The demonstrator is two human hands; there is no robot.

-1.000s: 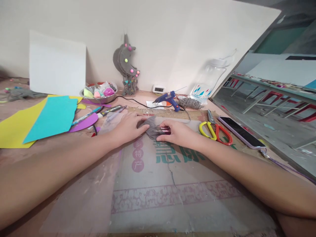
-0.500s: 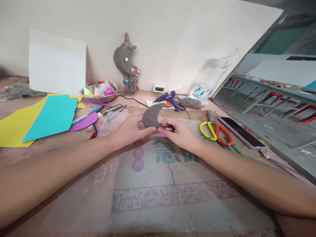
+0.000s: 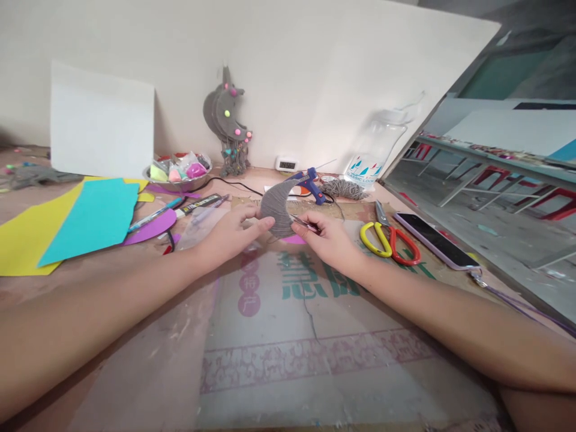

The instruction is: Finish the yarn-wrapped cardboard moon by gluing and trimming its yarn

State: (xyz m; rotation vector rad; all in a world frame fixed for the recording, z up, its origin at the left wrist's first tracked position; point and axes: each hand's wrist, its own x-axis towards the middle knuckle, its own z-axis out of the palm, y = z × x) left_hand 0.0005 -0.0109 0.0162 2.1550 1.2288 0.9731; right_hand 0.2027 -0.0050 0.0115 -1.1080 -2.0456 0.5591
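Note:
My left hand [image 3: 236, 234] pinches the left edge of a grey yarn-wrapped crescent moon [image 3: 276, 207], thumb on its near face. The crescent is held up above the table, one tip pointing to the upper right. My right hand [image 3: 328, 240] is closed, its thumb and fingers close to the crescent's lower right edge. Between its fingers is a slim dark-red item [image 3: 308, 225], mostly hidden, whose kind I cannot make out. Below the hands, a bit of purple sheet [image 3: 294, 239] shows. A loose grey strand [image 3: 310, 315] lies on the printed plastic-covered surface [image 3: 279, 378].
Yellow-and-red-handled scissors [image 3: 390, 240] and a phone [image 3: 436, 240] lie to the right. Behind the hands are a blue glue gun [image 3: 315, 186], grey yarn [image 3: 346, 188] and a clear jar [image 3: 373, 150]. Turquoise sheet [image 3: 92, 219] and a bowl [image 3: 177, 183] lie left. A decorated moon [image 3: 225, 120] stands behind.
The crescent has turned more upright, and its lower end now shows between my hands. My left thumb has shifted up and left along it. The whole view has moved slightly.

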